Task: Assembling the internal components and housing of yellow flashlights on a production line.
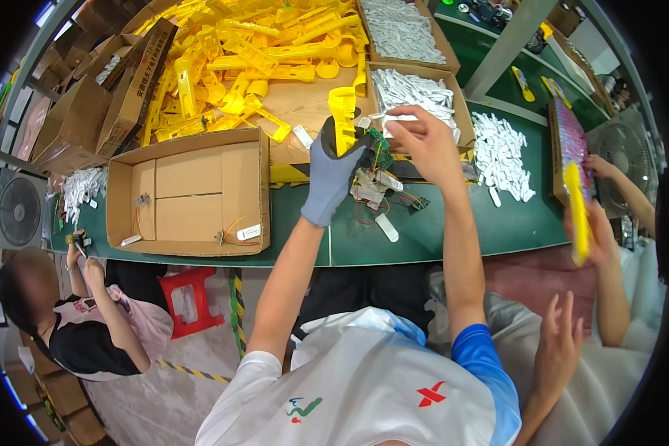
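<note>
My left hand (330,172) wears a grey glove with dark fingers. It is closed around a yellow plastic housing (342,119) held upright above the table. A green circuit board (381,151) with thin wires hangs beside that glove. My bare right hand (429,145) is to the right of the housing, fingers bent toward the thumb. A small whitish bit shows at those fingertips, too small to name. Below the hands lies a cluster of wired boards and white parts (372,189), with one white oblong piece (386,228) near the table's front edge.
A shallow cardboard box (263,186) with a few wired parts stands at left. Yellow housings (260,56) are heaped at the back. White pieces fill a carton (416,93) and form a pile (502,152) at right. Co-workers sit on both sides; one holds a yellow part (576,215).
</note>
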A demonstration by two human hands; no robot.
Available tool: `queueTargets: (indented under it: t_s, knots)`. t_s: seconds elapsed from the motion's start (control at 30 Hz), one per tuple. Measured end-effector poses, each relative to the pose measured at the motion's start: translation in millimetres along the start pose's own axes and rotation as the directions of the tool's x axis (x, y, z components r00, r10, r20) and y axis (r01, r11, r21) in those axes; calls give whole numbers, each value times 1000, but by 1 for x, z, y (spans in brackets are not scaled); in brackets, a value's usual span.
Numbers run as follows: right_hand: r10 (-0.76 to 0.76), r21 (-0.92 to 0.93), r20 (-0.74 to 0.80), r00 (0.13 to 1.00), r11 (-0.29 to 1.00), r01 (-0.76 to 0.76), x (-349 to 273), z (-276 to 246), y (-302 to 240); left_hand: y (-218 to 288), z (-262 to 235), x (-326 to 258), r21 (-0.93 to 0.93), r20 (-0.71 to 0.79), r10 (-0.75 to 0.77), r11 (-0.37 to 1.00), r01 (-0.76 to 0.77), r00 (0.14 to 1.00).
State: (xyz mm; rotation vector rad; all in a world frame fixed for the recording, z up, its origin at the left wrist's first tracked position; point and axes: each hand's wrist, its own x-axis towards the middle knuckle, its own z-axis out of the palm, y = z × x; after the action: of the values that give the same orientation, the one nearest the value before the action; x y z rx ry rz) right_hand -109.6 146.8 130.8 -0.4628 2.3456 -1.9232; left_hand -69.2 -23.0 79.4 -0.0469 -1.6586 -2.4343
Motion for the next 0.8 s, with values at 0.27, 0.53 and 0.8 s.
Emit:
queueTargets:
  t_s: [0.27, 0.53, 0.8]
  knots:
    - [-152, -351, 88, 984, 920, 173, -14, 3, -20, -7, 2, -4, -107, -140, 23, 993, -38, 990]
    - [-260, 197, -244, 934, 930, 310, -9, -10, -4, -20, -28, -13, 175, -366, 113, 983, -51, 924]
    - [-236, 625, -104, 966, 740, 248, -11, -10, -42, 21, 3, -62, -338, -28, -348, 885, 319, 937]
